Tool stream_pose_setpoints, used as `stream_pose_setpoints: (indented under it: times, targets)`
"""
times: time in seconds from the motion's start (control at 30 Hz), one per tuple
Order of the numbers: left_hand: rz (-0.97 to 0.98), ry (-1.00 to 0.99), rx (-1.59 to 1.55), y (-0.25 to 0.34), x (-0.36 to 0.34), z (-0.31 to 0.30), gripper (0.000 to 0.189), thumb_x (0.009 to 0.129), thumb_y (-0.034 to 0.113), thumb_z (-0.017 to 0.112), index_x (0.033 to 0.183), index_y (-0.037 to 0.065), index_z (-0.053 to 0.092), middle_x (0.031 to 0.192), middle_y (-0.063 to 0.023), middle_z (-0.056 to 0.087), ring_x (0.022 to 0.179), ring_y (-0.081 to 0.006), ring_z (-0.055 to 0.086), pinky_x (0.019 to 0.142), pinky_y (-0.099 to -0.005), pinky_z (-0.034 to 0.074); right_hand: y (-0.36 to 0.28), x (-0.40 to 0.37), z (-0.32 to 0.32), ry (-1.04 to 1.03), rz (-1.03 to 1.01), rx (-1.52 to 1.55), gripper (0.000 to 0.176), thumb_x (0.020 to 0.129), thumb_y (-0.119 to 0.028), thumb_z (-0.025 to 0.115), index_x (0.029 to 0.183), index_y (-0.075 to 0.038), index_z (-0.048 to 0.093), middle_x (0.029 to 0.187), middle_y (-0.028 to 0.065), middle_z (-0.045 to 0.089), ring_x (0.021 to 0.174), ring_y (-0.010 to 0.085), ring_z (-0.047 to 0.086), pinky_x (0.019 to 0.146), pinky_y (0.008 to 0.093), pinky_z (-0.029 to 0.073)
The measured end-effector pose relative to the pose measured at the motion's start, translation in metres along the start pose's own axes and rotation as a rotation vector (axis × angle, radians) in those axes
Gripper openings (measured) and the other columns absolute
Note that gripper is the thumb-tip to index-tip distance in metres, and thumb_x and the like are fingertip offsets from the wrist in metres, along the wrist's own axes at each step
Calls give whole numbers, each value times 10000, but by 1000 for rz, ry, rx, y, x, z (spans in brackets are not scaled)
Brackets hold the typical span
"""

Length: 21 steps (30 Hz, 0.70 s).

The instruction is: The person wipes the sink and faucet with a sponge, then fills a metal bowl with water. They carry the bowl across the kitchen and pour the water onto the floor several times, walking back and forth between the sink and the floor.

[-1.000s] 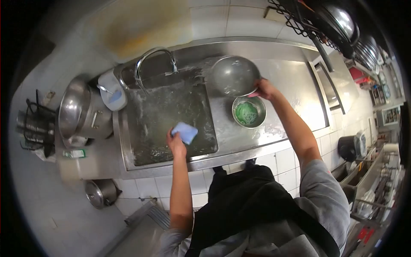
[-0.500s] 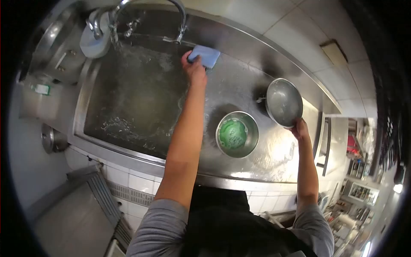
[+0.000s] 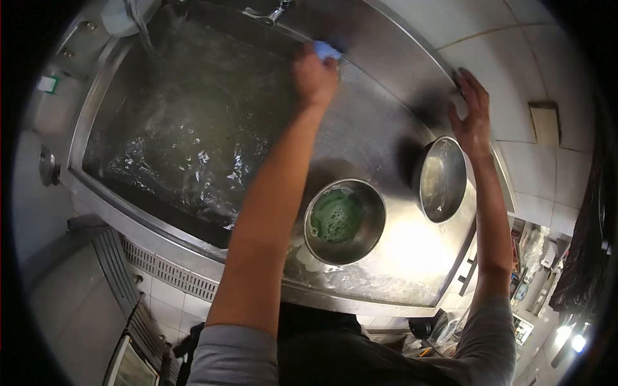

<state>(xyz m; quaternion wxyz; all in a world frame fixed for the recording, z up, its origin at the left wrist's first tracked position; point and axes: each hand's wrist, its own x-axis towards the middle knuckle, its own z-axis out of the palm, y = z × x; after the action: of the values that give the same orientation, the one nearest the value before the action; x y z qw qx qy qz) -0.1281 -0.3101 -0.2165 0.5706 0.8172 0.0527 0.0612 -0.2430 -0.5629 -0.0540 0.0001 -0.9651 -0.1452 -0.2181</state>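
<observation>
My left hand point(image 3: 316, 78) is closed on a blue sponge point(image 3: 328, 49) at the back of the steel drainboard, beside the sink's edge. Part of the sponge is hidden behind my fingers. On the right, my right hand point(image 3: 474, 122) is open with its fingers apart, close to the backsplash and holding nothing. Just below it a steel bowl point(image 3: 443, 180) stands tilted, its mouth turned towards me. Nearer my body, a second steel bowl point(image 3: 370, 238) sits upright with foamy green liquid point(image 3: 336, 215) in it.
To the left, a large steel sink point(image 3: 96, 103) is full of murky water point(image 3: 193, 122), with a stream running into it. A tap point(image 3: 273, 14) hangs over its back edge. A white container point(image 3: 122, 16) stands at the back left corner. Tiles point(image 3: 547, 177) cover the wall.
My right hand has let go of the tilted bowl and moved up towards the backsplash. My left hand still has the sponge, a little further back. The camera view has shifted.
</observation>
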Motion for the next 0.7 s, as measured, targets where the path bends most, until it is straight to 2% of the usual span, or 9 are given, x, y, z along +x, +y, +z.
stream_pose_setpoints:
  times: [0.03, 0.1, 0.2, 0.3, 0.43, 0.53, 0.63, 0.67, 0.7]
  targets:
    - [-2, 7, -6, 1, 3, -7, 477, 776, 205, 692, 1141, -56, 531, 1072, -236, 514, 1016, -384, 497, 913, -447, 413, 6, 8, 10, 0, -65, 46, 545, 784, -60, 641, 1306, -86, 486, 1327, 107, 494, 1199, 300, 490, 988, 408, 426]
    - [297, 436, -178, 5, 8, -18, 411, 780, 142, 668, 1104, -58, 514, 1045, -251, 507, 993, -409, 515, 878, -477, 433, 10, 6, 14, 0, -61, -14, 592, 760, -84, 669, 1318, -94, 473, 1318, 102, 501, 1188, 295, 496, 983, 411, 420]
    - [391, 655, -148, 34, 43, 3, 321, 785, 89, 634, 1045, -47, 506, 1027, -245, 491, 949, -416, 534, 827, -486, 447, 4, 5, 18, -3, -40, -64, 664, 718, -137, 715, 1331, -106, 462, 1307, 95, 509, 1175, 288, 501, 976, 414, 407]
    - [561, 410, -246, 60, 6, 35, 251, 827, 116, 612, 991, -48, 515, 991, -261, 507, 906, -423, 512, 780, -492, 426, 7, 6, 22, 30, -35, -79, 695, 698, -183, 735, 1333, -109, 462, 1306, 95, 508, 1178, 288, 496, 970, 415, 399]
    - [332, 441, -361, 36, 37, 14, 99, 850, 56, 521, 906, -25, 527, 872, -208, 574, 858, -371, 581, 742, -441, 454, 5, 6, 24, 47, -43, -27, 705, 693, -202, 736, 1333, -107, 458, 1295, 97, 510, 1185, 293, 486, 950, 405, 404]
    - [94, 506, -322, 23, 47, 7, 176, 836, 29, 498, 963, -53, 587, 936, -219, 661, 865, -372, 645, 752, -435, 494, -1, 8, 25, 23, -4, -118, 722, 675, -212, 741, 1329, -103, 454, 1275, 99, 517, 1164, 288, 495, 941, 406, 408]
    - [324, 464, -167, 42, 17, 27, 221, 833, 13, 485, 1005, -60, 604, 929, -218, 668, 870, -379, 653, 768, -430, 503, 0, 7, 29, 26, -6, -71, 738, 654, -213, 743, 1323, -108, 452, 1260, 98, 522, 1131, 281, 509, 932, 408, 410]
    - [300, 457, -165, 33, 21, 19, 221, 833, 13, 485, 1005, -60, 604, 929, -218, 668, 870, -379, 653, 768, -430, 503, -2, 3, 29, 1, -7, -69, 738, 654, -213, 743, 1323, -108, 452, 1260, 98, 522, 1131, 281, 509, 932, 408, 410]
    - [82, 454, -340, 26, 39, 4, 158, 832, 25, 503, 945, -54, 581, 880, -230, 644, 832, -397, 640, 739, -450, 500, -3, 4, 30, 16, 3, -86, 741, 644, -212, 744, 1318, -107, 455, 1257, 100, 523, 1118, 283, 513, 927, 408, 411]
